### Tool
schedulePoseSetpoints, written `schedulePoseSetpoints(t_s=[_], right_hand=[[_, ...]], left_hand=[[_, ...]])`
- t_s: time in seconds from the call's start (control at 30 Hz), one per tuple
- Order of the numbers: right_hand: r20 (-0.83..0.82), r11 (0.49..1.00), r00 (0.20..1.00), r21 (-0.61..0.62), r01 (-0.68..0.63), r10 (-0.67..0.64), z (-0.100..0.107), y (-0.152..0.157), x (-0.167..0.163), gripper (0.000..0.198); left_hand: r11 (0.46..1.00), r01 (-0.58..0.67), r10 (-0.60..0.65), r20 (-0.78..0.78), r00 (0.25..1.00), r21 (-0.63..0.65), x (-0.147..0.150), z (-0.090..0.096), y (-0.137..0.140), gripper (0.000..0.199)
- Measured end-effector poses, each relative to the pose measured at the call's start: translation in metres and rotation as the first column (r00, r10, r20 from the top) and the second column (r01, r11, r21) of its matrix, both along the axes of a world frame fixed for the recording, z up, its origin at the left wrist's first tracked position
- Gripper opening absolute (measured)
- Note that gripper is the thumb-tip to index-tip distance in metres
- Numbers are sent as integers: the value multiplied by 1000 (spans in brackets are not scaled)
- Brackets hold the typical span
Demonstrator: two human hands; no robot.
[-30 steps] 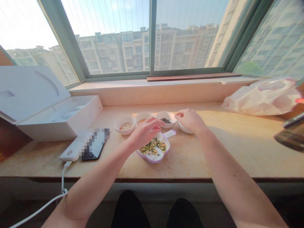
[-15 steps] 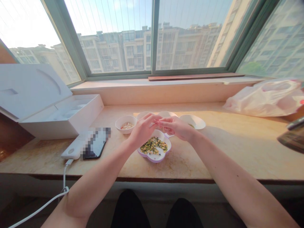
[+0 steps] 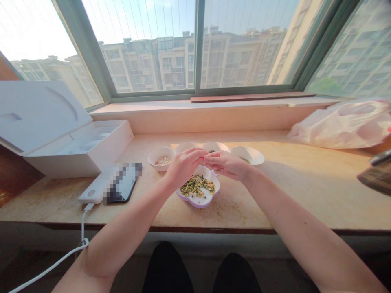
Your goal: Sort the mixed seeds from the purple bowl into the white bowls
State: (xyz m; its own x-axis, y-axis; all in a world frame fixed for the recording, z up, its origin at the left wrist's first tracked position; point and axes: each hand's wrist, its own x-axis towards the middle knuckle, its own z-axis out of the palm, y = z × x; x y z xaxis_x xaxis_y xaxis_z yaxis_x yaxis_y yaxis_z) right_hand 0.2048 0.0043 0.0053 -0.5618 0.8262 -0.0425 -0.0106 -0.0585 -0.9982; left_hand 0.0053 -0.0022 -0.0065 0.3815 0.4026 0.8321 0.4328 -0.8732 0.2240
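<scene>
My left hand and my right hand meet at the fingertips above the far side of a purple-rimmed white dish. Both have their fingers drawn together; anything between them is too small or hidden to make out. In the dish lie mixed beans, green, black and yellowish. Behind my hands stands a row of white bowls. The leftmost bowl holds pale flat pieces. Dark contents show in the third bowl, and greenish ones in the rightmost bowl. My left hand partly covers the second bowl.
An open white box stands at the left. Before it lie a white power bank with a cable and a phone. A plastic bag and a dark shiny object are at the right of the counter.
My fingers have shifted slightly and now press closer together at the tips. The dark contents of the third bowl have come into view. The dish and bowls stay in place.
</scene>
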Motion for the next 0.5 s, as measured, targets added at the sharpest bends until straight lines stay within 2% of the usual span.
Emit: schedulePoseSetpoints(t_s=[0.2, 0.33, 0.4, 0.5], right_hand=[[1, 997, 997, 9, 74, -74, -4, 1, -3, 46], [-24, 974, 983, 134, 185, -183, -3, 2, -2, 40], [-5, 927, 959, 254, 277, -285, 0, 2, -1, 38], [46, 784, 884, 485, 388, -466, 3, 1, -1, 34]], left_hand=[[994, -28, 22, -63, 998, -101, 0, 4, -1, 19], [961, -104, 70, -140, 988, -257, 1, 5, -3, 31], [930, -157, 99, -187, 977, -332, 0, 5, -3, 32], [904, -231, 114, -320, 940, -359, -4, 9, -6, 29]])
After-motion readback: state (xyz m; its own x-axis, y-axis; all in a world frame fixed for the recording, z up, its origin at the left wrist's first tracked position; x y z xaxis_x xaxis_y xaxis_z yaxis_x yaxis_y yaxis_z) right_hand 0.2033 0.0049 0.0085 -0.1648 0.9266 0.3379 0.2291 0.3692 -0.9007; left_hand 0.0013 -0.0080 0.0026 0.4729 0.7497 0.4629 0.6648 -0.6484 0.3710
